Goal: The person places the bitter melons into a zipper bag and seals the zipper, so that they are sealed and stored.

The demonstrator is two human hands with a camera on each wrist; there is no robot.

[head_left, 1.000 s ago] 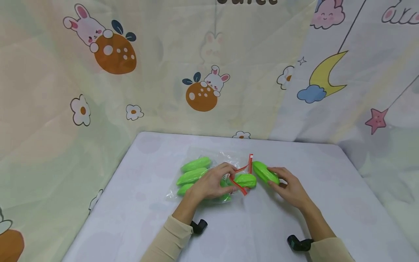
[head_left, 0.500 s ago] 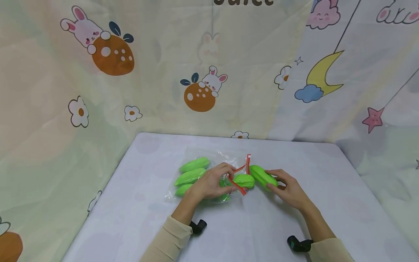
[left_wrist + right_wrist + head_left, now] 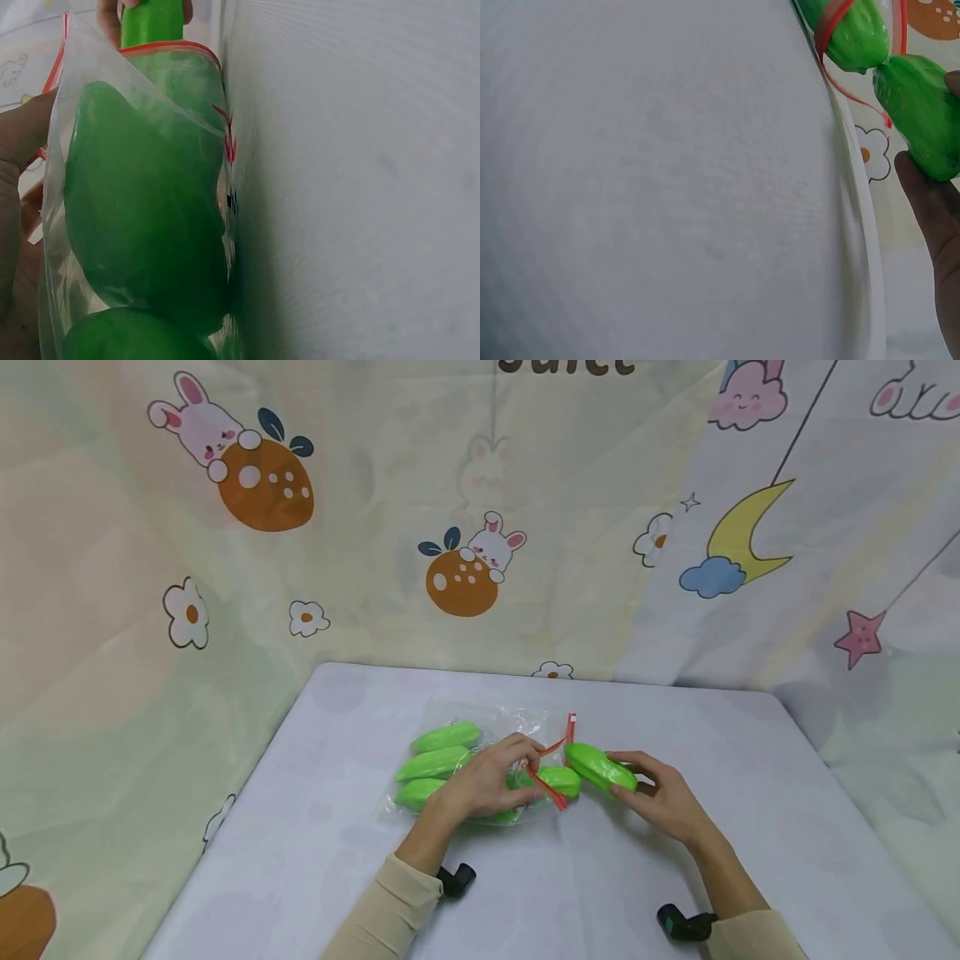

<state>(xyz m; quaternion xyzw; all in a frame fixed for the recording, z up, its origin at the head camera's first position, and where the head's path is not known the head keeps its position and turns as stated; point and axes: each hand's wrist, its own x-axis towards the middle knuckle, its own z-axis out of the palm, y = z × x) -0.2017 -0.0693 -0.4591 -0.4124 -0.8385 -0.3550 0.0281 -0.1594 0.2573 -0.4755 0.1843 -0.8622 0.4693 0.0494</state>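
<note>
A clear zip bag (image 3: 517, 718) with a red zip edge (image 3: 550, 787) lies on the table, its mouth facing right. Several bright green, ribbed, cucumber-like toy vegetables (image 3: 435, 765) are inside. One more green piece (image 3: 559, 780) pokes out through the mouth. My left hand (image 3: 487, 781) pinches the bag at its zip edge. With thumb and fingers, my right hand (image 3: 663, 793) holds another ribbed green toy vegetable (image 3: 600, 767) by its right end. Its left end meets the piece in the mouth, as the right wrist view also shows (image 3: 919, 112).
The white-covered table (image 3: 300, 877) ends at the back against a hanging cloth (image 3: 375, 527) printed with rabbits, flowers and a moon. Black wrist cameras (image 3: 684, 922) sit at both sleeves.
My right hand has brought its green vegetable left and slightly down to the bag's mouth. The piece in the mouth has slipped a little deeper, and the bagged ones have shifted slightly left.
</note>
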